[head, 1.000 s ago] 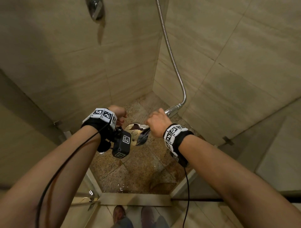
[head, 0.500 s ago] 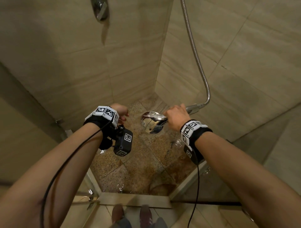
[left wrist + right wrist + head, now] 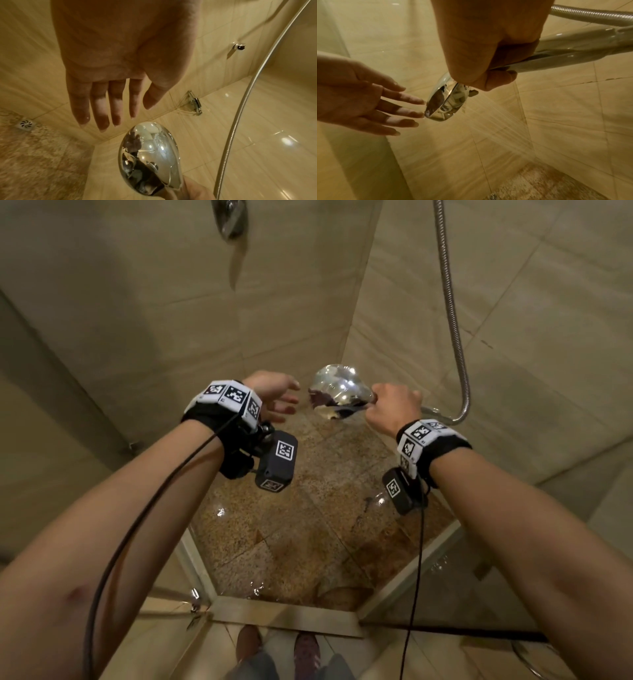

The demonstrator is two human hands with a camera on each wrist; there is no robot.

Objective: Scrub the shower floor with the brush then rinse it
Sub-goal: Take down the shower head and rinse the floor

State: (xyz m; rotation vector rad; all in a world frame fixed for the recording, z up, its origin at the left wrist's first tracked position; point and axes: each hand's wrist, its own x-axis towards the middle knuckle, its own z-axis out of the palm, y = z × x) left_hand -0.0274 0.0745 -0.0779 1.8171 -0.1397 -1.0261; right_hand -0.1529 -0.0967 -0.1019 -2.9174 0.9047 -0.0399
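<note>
My right hand [image 3: 394, 405] [image 3: 488, 56] grips the handle of a chrome shower head [image 3: 337, 395] [image 3: 149, 159] [image 3: 443, 102], held above the wet speckled shower floor [image 3: 301, 542] [image 3: 34, 155]. Water sprays from the head down toward the far wall and floor in the right wrist view. My left hand [image 3: 277, 398] [image 3: 109, 94] [image 3: 368, 102] hovers just left of the head, fingers straight and spread, holding nothing. Its fingertips [image 3: 419, 101] come close to the head's rim. No brush is in view.
A metal hose [image 3: 452, 313] [image 3: 240, 115] curves down the right wall to the handle. A floor drain [image 3: 25, 124] sits in the corner. A chrome wall fitting [image 3: 229, 217] is high on the left wall. The raised threshold [image 3: 284, 614] lies near my feet.
The right hand has raised the shower head and carried it rightward and farther into the stall. The left hand's fingers have straightened out and now reach toward the head.
</note>
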